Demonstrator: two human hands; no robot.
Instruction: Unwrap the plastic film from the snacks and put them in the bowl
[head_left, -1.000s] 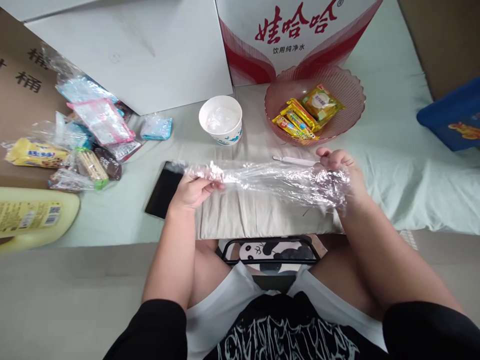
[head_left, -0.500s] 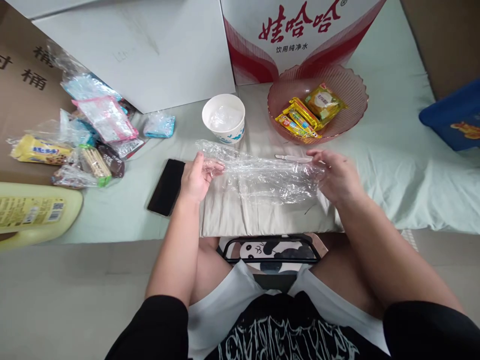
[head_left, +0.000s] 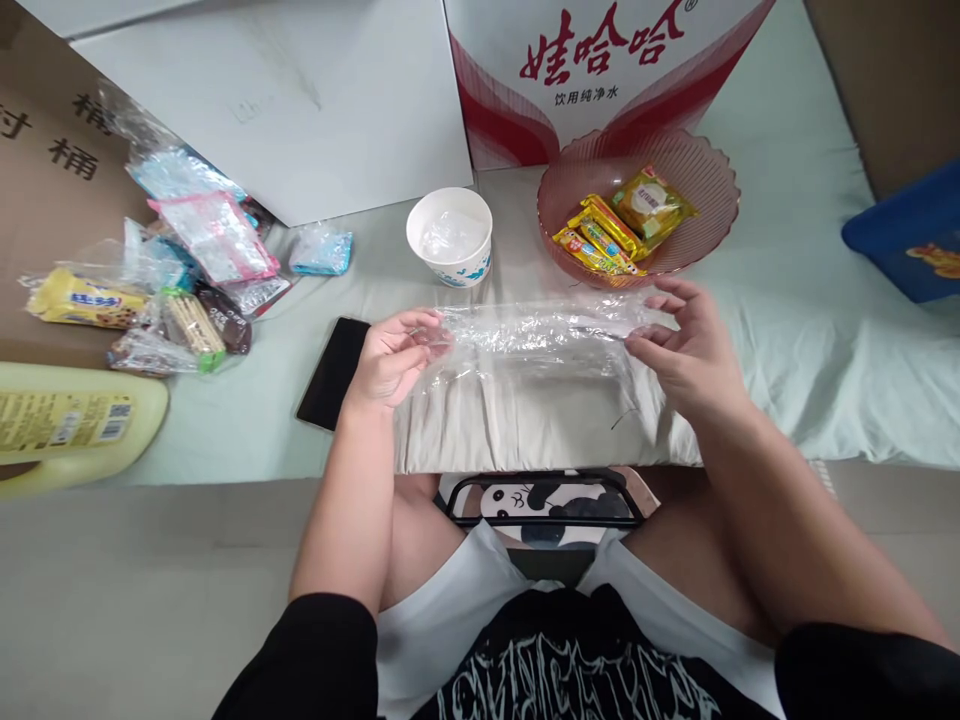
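A crumpled sheet of clear plastic film (head_left: 532, 340) stretches between my two hands, just above the pale green bedding (head_left: 787, 330). My left hand (head_left: 394, 355) pinches its left end with curled fingers. My right hand (head_left: 690, 350) grips the right end between thumb and fingers. A black phone (head_left: 334, 372) lies flat just left of my left hand. Behind the film stands a white paper cup (head_left: 450, 237) with clear plastic inside, and a pink ribbed bowl (head_left: 705, 175) holding yellow snack packets (head_left: 622, 225).
Several wrapped snacks and plastic bags (head_left: 172, 270) lie at the left by a brown carton. A yellow bottle (head_left: 75, 425) lies at the lower left. A white board and a red-and-white box (head_left: 600, 70) stand behind. A blue box (head_left: 907, 235) sits at the right.
The film was bunched and covering my right hand; it now lies flatter and wider between both hands. Both hands moved slightly away from me, towards the bowl and cup.
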